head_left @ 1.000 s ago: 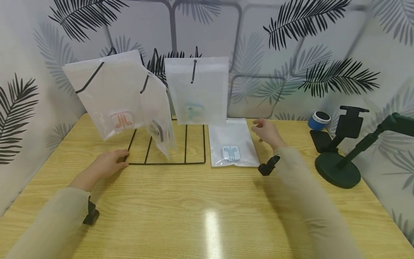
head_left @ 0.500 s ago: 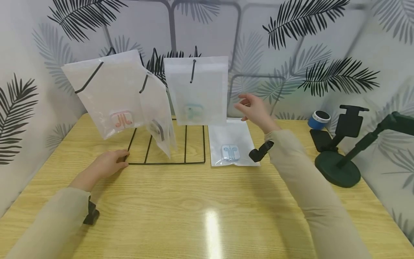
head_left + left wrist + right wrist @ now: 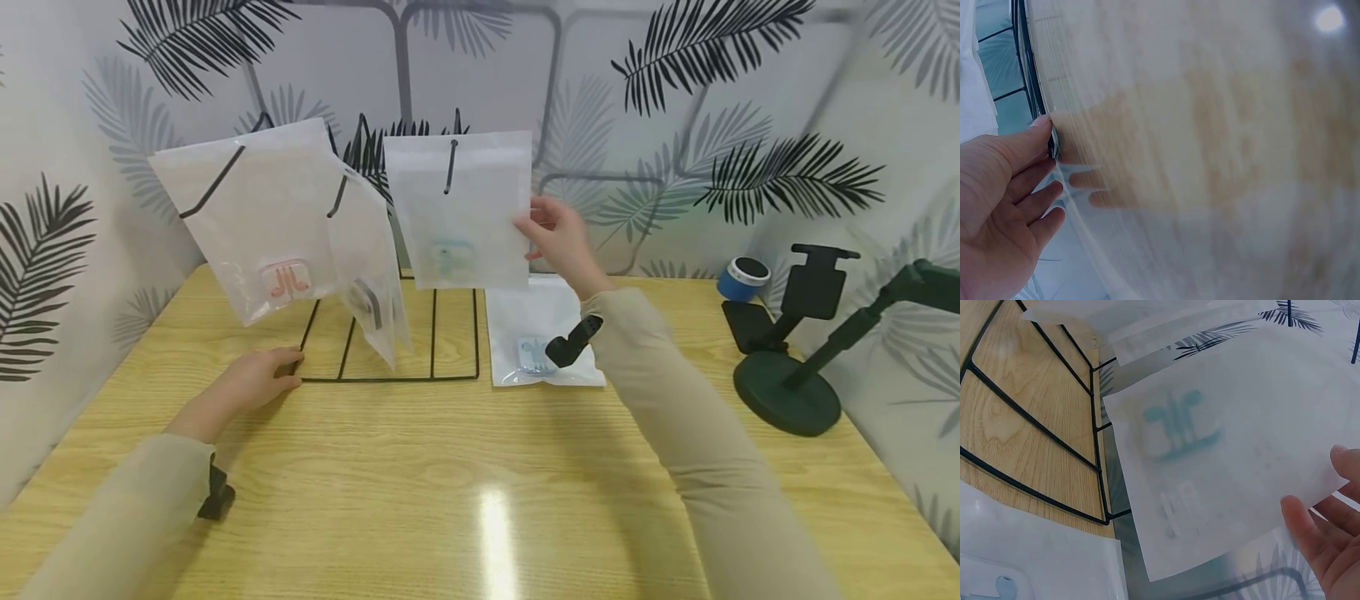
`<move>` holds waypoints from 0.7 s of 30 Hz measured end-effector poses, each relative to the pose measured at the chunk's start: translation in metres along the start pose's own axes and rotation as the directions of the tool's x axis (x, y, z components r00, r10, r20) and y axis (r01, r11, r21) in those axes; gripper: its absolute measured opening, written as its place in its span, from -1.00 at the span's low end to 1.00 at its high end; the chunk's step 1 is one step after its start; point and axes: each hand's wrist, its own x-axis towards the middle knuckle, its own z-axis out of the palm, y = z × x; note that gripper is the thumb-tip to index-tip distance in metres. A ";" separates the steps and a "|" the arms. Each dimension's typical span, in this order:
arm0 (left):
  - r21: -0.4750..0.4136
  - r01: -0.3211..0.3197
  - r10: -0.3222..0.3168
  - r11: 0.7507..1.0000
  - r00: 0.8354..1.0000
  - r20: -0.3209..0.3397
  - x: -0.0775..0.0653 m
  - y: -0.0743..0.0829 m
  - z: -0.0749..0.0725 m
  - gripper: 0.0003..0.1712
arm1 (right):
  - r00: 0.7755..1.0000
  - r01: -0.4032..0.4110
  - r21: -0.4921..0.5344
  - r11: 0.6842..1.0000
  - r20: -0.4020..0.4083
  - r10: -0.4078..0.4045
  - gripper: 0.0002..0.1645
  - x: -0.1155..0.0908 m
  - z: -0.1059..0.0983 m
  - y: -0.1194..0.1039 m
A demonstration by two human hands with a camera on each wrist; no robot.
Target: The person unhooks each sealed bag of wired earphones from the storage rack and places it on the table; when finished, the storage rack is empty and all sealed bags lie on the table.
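My left hand (image 3: 250,380) grips the front left corner of the black wire rack (image 3: 390,380), thumb and index finger on the wire in the left wrist view. On the rack's hooks hang white plastic bags. The right-hand bag (image 3: 480,200) shows a blurred green earphone set (image 3: 1179,422) through its face. At that bag's right edge, my right hand (image 3: 561,242) holds it, thumb in front and fingers partly hidden behind. A left bag (image 3: 255,208) shows red earphones (image 3: 287,279); beside it another bag (image 3: 363,242) hangs turned sideways, holding something dark.
Right of the rack, a white bag (image 3: 510,308) with boxed pale blue earphones (image 3: 534,353) lies on the wooden table (image 3: 375,483), partly covered by my right wrist camera (image 3: 573,342). Farther right stand a dark green phone stand (image 3: 787,392) and a blue round container (image 3: 742,279).
My right hand has risen from beside the lying bag and moved left to the right edge of the hanging bag. The left hand stays at the rack's corner.
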 end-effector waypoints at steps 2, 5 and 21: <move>-0.006 -0.001 0.001 1.000 1.000 0.001 0.000 0.001 0.000 -0.48 | 1.000 0.004 0.025 1.000 -0.029 -0.003 -0.56 0.001 0.002 0.000; -0.010 0.000 0.000 1.000 1.000 0.001 0.001 0.001 -0.001 -0.48 | 0.999 0.019 0.042 0.999 -0.050 -0.017 -0.57 0.002 0.005 0.000; 0.008 -0.010 0.010 1.000 1.000 -0.005 0.001 0.000 0.000 -0.49 | 0.994 0.086 0.071 0.994 -0.073 -0.081 -0.72 -0.008 0.013 0.000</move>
